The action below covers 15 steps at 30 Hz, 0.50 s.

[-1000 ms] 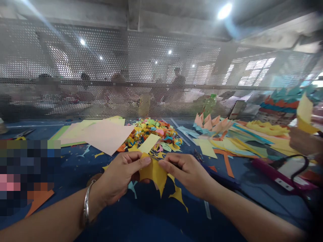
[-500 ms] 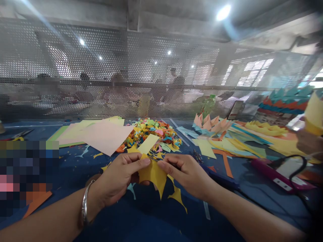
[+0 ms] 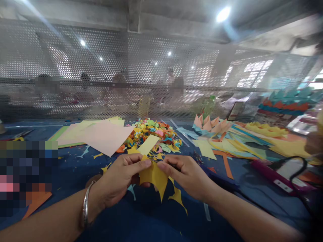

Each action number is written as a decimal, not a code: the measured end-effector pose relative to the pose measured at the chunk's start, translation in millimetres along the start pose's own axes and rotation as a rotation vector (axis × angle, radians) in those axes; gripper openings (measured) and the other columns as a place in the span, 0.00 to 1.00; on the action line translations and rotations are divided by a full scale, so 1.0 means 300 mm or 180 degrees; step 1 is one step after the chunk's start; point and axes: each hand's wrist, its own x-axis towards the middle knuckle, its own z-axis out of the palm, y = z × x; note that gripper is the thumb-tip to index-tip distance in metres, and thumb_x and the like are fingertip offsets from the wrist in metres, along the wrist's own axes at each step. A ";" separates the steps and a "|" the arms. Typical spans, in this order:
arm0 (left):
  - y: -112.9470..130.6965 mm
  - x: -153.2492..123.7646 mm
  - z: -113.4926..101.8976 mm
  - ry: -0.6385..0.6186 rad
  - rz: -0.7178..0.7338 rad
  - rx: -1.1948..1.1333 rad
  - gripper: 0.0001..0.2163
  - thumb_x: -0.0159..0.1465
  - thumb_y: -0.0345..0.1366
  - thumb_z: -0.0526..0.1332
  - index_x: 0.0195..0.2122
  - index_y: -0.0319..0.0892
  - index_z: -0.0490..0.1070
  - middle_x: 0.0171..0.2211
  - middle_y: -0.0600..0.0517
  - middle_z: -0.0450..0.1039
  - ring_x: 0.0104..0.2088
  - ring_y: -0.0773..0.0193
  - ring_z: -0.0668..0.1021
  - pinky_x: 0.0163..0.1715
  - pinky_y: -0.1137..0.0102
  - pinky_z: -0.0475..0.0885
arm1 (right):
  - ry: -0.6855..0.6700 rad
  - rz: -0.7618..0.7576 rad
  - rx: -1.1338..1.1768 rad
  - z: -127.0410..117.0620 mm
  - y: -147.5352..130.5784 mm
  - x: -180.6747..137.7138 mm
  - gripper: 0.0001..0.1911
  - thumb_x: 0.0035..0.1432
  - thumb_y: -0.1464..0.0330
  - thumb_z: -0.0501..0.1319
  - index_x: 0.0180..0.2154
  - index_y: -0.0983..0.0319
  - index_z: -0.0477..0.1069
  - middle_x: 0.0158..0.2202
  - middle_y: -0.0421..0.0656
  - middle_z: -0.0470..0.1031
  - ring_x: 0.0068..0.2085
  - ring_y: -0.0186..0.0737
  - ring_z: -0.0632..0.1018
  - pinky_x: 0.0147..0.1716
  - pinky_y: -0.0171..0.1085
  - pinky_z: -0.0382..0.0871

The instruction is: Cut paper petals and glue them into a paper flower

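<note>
Between my hands is a yellow paper cutout [image 3: 156, 179] with curved edges and pointed tips, one tip hanging down. My left hand [image 3: 126, 173] pinches its upper left edge between thumb and fingers. The thumb and bent fingers of my right hand [image 3: 183, 171] close on the upper right edge. Both thumbs sit near each other at the top. Just below my right hand lies a yellow paper scrap [image 3: 178, 197] on the blue table [image 3: 141, 220]. A pale yellow paper strip [image 3: 148, 145] rests beyond my fingers, against a heap of colourful paper scraps [image 3: 153, 130].
Pastel paper sheets [image 3: 103, 136] lie at the back left. To the right are peach folded paper points [image 3: 210, 124], paper strips and a purple power strip [image 3: 275, 176] with a black cable. A perforated metal screen [image 3: 106, 67] stands behind the table. Another person's hand [image 3: 313, 143] shows blurred at the right edge.
My hands keep nearly the same hold; the yellow cutout has shifted very slightly. At the far right, the other person's hand and yellow paper have moved outward, mostly leaving view.
</note>
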 end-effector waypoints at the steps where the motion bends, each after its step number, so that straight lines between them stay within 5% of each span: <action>1: 0.000 0.001 0.000 -0.0004 -0.0011 0.0012 0.09 0.56 0.41 0.64 0.30 0.39 0.74 0.30 0.50 0.72 0.33 0.64 0.73 0.26 0.74 0.72 | -0.0001 0.0000 -0.0002 0.000 0.000 0.000 0.21 0.62 0.57 0.49 0.21 0.60 0.54 0.21 0.35 0.52 0.24 0.32 0.58 0.23 0.33 0.52; 15: -0.008 0.005 -0.005 -0.0106 0.0022 0.0050 0.09 0.56 0.41 0.64 0.30 0.39 0.74 0.29 0.51 0.72 0.31 0.67 0.72 0.26 0.75 0.72 | -0.0007 -0.0047 -0.0004 0.001 0.007 0.000 0.20 0.63 0.58 0.50 0.21 0.60 0.55 0.21 0.36 0.53 0.24 0.32 0.58 0.23 0.33 0.52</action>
